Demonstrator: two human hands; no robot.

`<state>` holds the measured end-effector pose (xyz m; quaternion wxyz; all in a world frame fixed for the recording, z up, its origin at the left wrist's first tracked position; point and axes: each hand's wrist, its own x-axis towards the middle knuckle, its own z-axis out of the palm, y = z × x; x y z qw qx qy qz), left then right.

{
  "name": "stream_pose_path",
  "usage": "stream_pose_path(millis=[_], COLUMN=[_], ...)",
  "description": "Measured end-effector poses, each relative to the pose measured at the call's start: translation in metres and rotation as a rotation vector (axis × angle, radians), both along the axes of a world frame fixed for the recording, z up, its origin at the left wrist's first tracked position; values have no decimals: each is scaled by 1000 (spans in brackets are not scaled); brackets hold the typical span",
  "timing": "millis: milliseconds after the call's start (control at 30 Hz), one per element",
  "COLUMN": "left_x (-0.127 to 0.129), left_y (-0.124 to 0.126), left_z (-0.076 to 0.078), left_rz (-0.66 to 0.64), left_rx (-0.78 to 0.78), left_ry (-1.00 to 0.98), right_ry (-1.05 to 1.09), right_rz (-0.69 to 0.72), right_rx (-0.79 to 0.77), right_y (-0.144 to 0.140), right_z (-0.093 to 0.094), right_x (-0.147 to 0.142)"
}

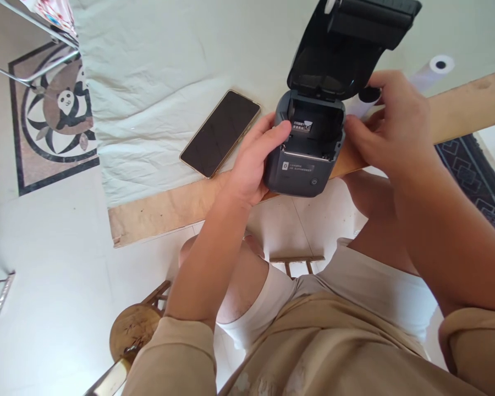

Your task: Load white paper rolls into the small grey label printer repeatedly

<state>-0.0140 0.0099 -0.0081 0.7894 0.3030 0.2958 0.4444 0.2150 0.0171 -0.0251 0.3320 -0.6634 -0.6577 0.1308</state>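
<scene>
From the head camera, we see our left hand (251, 165) wrapped against the left side of a small dark label printer (303, 151), its fingers (272, 136) curled over the front corner and gripping the body, which looks meant to steady it at the near edge of the surface (157, 71). The printer's lid (342, 44) stands hinged open above our fingertips, leaving the empty paper bay exposed between both hands. Our right hand (391, 124) presses on the printer's right side, fingers closed loosely round it, with the thumb near a dark round part by the hinge; we cannot tell whether it grips that part or only touches it. A white paper roll (435, 69) lies just beyond the right fingers. A phone (220, 133) lies face-up left of the left fingers, apart from them.
</scene>
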Motion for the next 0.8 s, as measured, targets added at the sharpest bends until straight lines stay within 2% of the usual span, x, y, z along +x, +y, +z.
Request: stream_pose_path(millis=[133, 200, 267, 333, 400, 633, 800], left_x=[-1, -1, -1, -1, -1, 6, 11], left_y=[5, 7, 7, 5, 2, -6, -6], left_z=[-1, -1, -1, -1, 0, 8, 13], left_rz=[-9, -18, -28, -24, -2, 46, 89], left_rx=[-7, -24, -29, -14, 12, -11, -35], left_ry=[9, 13, 16, 26, 38, 76, 101], right_ry=[111, 340, 683, 995, 1175, 1292, 1281], right_rz=[-37, -56, -101, -115, -79, -89, -103], right_rx=[42, 93, 89, -68, -258, -245, -294], right_y=[-6, -16, -27, -39, -51, -74, -77], right_z=[-2, 1, 5, 7, 5, -7, -5], right_x=[-6, -7, -5, 0, 4, -1, 8])
